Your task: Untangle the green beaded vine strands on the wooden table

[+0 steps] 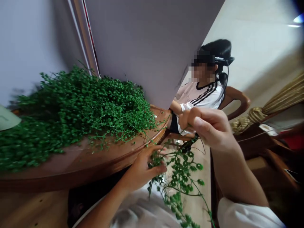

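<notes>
My left hand (149, 163) is curled round a loose bunch of green plant stems (178, 171), which trail down past my lap. They carry small round leafy clusters. Higher up and to the right, my right hand (201, 125) is closed in a pinch between thumb and forefinger. A bit of green shows at its fingertips, apparently a thin stem, though the fingers hide most of it. To the left of both hands, a large heap of the same green plant sprigs (95, 107) lies on the brown wooden table (78, 155).
Across the table's far end sits a person (209, 91) in a white top with black stripes. A pale rounded object (8, 118) stands at the left edge. Grey panels rise behind the heap. A tied gold curtain (258, 112) hangs at the right.
</notes>
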`<state>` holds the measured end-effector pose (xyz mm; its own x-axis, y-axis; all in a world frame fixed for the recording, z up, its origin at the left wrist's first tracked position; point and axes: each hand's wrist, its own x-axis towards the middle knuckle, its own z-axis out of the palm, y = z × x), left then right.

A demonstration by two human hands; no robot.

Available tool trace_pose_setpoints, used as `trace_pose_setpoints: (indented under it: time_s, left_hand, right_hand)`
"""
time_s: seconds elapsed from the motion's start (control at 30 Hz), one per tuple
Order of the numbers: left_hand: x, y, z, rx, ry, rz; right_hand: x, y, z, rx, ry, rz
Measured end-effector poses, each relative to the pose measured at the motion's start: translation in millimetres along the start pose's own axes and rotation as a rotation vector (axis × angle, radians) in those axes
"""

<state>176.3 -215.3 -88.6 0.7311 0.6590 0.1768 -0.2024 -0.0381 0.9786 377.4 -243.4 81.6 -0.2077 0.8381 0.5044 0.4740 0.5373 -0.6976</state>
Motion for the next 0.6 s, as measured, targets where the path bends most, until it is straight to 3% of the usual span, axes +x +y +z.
trace_pose_setpoints:
  time_s: [0.1, 0.17, 0.23, 0.3, 0.37, 0.43, 0.53, 0.6]
  left_hand:
    - [-2.7, 18.2, -7.3, -0.140, 0.072, -0.057]
    - [-7.5, 33.5, -15.7, -0.229, 0.199, -0.004]
    - [-11.3, 51.1, -25.8, -0.320, 0.338, 0.078]
    - [-12.7, 68.1, -36.5, -0.368, 0.456, 0.158]
    - [-12.1, 81.8, -46.0, -0.390, 0.541, 0.222]
    - [-10.6, 90.2, -51.8, -0.418, 0.607, 0.268]
    - [-9.0, 92.9, -51.6, -0.435, 0.624, 0.305]
    - [-10.1, 91.0, -48.9, -0.431, 0.594, 0.320]
  right_hand:
    - [12.5, 10.0, 15.3, 0.175, 0.014, -0.065]
    - [7.0, 26.9, 32.6, 0.277, 0.218, -0.035]
    - [-10.0, 50.5, 57.7, 0.339, 0.512, -0.014]
    - [-33.7, 76.2, 87.9, 0.460, 0.625, 0.032]
    - [-56.4, 96.7, 118.6, 0.579, 0.589, 0.054]
    - [-70.5, 105.8, 146.2, 0.619, 0.474, 0.036]
    - [-67.6, 96.0, 175.9, 0.578, 0.200, 0.033]
    - [-51.8, 82.6, 185.3, 0.583, 0.200, 0.052]
